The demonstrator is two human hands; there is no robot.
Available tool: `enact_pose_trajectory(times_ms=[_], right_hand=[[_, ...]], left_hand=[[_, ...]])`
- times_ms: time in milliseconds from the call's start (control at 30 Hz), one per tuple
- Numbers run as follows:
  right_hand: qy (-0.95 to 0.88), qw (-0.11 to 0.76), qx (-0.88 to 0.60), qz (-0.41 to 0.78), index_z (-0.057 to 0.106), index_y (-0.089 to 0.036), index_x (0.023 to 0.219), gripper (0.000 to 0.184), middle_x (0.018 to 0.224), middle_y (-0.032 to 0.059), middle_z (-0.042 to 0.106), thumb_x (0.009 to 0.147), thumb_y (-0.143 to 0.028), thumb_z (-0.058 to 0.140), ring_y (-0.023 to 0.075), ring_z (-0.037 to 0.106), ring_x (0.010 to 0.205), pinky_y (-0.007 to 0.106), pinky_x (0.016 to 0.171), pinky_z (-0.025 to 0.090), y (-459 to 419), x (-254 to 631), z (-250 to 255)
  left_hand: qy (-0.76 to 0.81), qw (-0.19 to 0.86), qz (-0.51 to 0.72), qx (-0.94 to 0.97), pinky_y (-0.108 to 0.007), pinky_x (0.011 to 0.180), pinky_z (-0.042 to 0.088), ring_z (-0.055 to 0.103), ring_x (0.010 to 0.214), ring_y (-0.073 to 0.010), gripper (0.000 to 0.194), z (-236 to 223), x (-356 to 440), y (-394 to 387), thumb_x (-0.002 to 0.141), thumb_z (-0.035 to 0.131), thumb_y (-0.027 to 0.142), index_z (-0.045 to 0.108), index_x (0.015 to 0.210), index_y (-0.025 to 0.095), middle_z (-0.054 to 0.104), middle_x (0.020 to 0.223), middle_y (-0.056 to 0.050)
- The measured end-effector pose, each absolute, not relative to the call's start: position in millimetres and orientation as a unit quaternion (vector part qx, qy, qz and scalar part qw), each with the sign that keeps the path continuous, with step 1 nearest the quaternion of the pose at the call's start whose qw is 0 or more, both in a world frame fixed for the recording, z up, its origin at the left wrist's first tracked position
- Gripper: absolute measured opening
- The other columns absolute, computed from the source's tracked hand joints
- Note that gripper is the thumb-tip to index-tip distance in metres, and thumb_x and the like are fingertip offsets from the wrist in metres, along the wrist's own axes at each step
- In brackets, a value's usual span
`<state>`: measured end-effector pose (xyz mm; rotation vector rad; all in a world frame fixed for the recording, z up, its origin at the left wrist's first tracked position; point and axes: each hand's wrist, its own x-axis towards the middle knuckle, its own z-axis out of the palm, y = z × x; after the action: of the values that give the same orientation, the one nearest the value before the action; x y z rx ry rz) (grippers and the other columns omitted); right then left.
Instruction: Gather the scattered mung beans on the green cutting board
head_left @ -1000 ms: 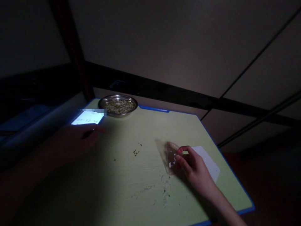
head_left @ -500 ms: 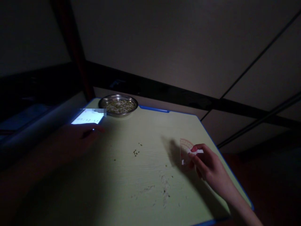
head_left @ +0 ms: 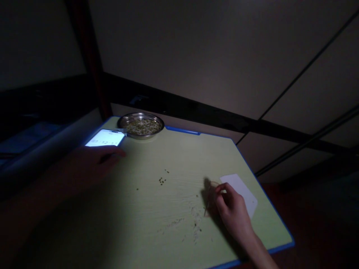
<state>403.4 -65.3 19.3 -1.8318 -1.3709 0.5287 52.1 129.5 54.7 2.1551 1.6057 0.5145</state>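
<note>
Evidently, the right hand (head_left: pixel 235 213) had its grip pinched on a clear plastic piece (head_left: pixel 210 204), thumb against forefinger. The piece stood tilted at the right of the surface (head_left: pixel 182 157), between the pale scraps (head_left: pixel 196 215) and the white card (head_left: pixel 246 195). Pinching it by the side nearer the palm seemed to leave the long edge free toward the left, where the scraps and a few dark grains lay; whether that edge touched the surface could not be told. The card lay flat to the right of the fingers, partly behind the hand, perhaps so as to be within easy reach. A small cluster of grains (head_left: pixel 162 182) sat near the middle, apart from the scraps. At the far left, the metal dish (head_left: pixel 142 136) held a mix of green and white bits, its raised rim likely keeping them in. Beside it lay the lit phone (head_left: pixel 106 137), screen up, probably for easy viewing. The left hand (head_left: pixel 98 160) was in deep shadow just nearer than the phone, overlapping its near edge from view; its grip could not be made out.
</note>
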Motion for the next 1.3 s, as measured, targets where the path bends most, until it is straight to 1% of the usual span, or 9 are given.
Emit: enact_pose_trajectory(times_ms=[100, 233, 300, 400, 567, 800, 933, 1133, 1300], right_hand=[[-0.54, 0.363, -0.741, 0.163, 0.053, -0.022, 0.087, 0.006, 0.059, -0.0013, 0.064, 0.087, -0.026, 0.049, 0.0155, 0.056, 0.048, 0.024, 0.046, 0.035, -57.8, 400.1, 18.7], [-0.549, 0.299, -0.772, 0.116, 0.055, -0.023, 0.086, 0.006, 0.067, 0.0041, 0.072, 0.085, -0.024, 0.05, 0.019, 0.063, 0.055, 0.026, 0.051, 0.039, -44.3, 397.1, 25.2], [-0.556, 0.271, -0.78, 0.095, 0.056, -0.023, 0.086, 0.007, 0.071, 0.0059, 0.073, 0.085, -0.024, 0.05, 0.02, 0.065, 0.057, 0.027, 0.053, 0.039, -37.4, 395.9, 29.2], [-0.567, 0.261, -0.777, 0.083, 0.056, -0.023, 0.087, 0.008, 0.073, 0.0073, 0.074, 0.086, -0.024, 0.048, 0.0204, 0.065, 0.06, 0.027, 0.055, 0.04, -27.1, 393.1, 32.5], [-0.59, 0.284, -0.749, 0.102, 0.056, -0.022, 0.087, 0.008, 0.064, 0.0031, 0.067, 0.084, -0.023, 0.049, 0.0171, 0.059, 0.054, 0.026, 0.052, 0.037, -8.2, 384.9, 33.2], [-0.572, 0.39, -0.7, 0.176, 0.053, -0.022, 0.088, 0.007, 0.054, -0.0042, 0.059, 0.084, -0.024, 0.046, 0.0145, 0.054, 0.046, 0.023, 0.045, 0.036, -11.7, 388.9, 38.0], [-0.57, 0.381, -0.699, 0.205, 0.052, -0.022, 0.088, 0.007, 0.055, -0.0035, 0.061, 0.084, -0.023, 0.047, 0.0142, 0.056, 0.046, 0.022, 0.045, 0.038, -24.9, 388.1, 33.4], [-0.57, 0.393, -0.701, 0.171, 0.055, -0.022, 0.089, 0.01, 0.057, -0.0022, 0.063, 0.083, -0.023, 0.047, 0.0146, 0.057, 0.047, 0.023, 0.045, 0.036, -11.5, 370.8, 32.0], [-0.57, 0.4, -0.701, 0.154, 0.055, -0.022, 0.088, 0.01, 0.055, -0.0029, 0.062, 0.084, -0.024, 0.048, 0.0145, 0.055, 0.045, 0.023, 0.044, 0.035, -8.3, 372.2, 36.3]], left_hand=[[0.564, 0.177, 0.158, 0.791, -0.042, 0.083, 0.048, 0.066, 0.084, -0.0268, 0.05, 52.4, 50.6, 130.0, 0.082, 0.035, 0.052, 0.069, 0.106, 0.023, 0.073, 0.1, -0.008], [0.569, 0.164, 0.158, 0.791, -0.038, 0.075, 0.048, 0.064, 0.07, -0.0232, 0.05, 50.9, 49.9, 129.9, 0.084, 0.034, 0.053, 0.069, 0.106, 0.025, 0.073, 0.086, -0.004], [0.565, 0.162, 0.164, 0.792, -0.037, 0.075, 0.048, 0.064, 0.068, -0.0225, 0.049, 51.3, 50.0, 129.5, 0.084, 0.035, 0.053, 0.069, 0.105, 0.025, 0.072, 0.081, -0.003], [0.561, 0.159, 0.174, 0.793, -0.037, 0.076, 0.048, 0.064, 0.068, -0.0223, 0.047, 53.8, 50.8, 127.5, 0.084, 0.036, 0.051, 0.07, 0.104, 0.026, 0.071, 0.077, -0.002], [0.562, 0.174, 0.183, 0.788, -0.036, 0.074, 0.047, 0.064, 0.07, -0.0225, 0.046, 60.0, 53.4, 122.9, 0.084, 0.038, 0.05, 0.071, 0.104, 0.025, 0.071, 0.076, -0.002], [0.56, 0.187, 0.174, 0.788, -0.035, 0.072, 0.046, 0.062, 0.064, -0.0217, 0.044, 63.6, 55.4, 120.6, 0.086, 0.038, 0.046, 0.071, 0.102, 0.023, 0.066, 0.065, -0.001], [0.565, 0.185, 0.161, 0.788, -0.035, 0.072, 0.045, 0.061, 0.063, -0.0217, 0.044, 65.4, 57.1, 119.8, 0.088, 0.037, 0.046, 0.07, 0.103, 0.022, 0.064, 0.062, -0.001], [0.554, 0.19, 0.188, 0.789, -0.035, 0.075, 0.045, 0.063, 0.07, -0.0212, 0.046, 61.7, 55.4, 120.2, 0.087, 0.038, 0.049, 0.071, 0.103, 0.023, 0.07, 0.073, -0.002], [0.549, 0.185, 0.193, 0.792, -0.034, 0.07, 0.043, 0.059, 0.064, -0.021, 0.046, 59.5, 52.6, 121.4, 0.086, 0.038, 0.046, 0.072, 0.102, 0.02, 0.065, 0.063, -0.002]])
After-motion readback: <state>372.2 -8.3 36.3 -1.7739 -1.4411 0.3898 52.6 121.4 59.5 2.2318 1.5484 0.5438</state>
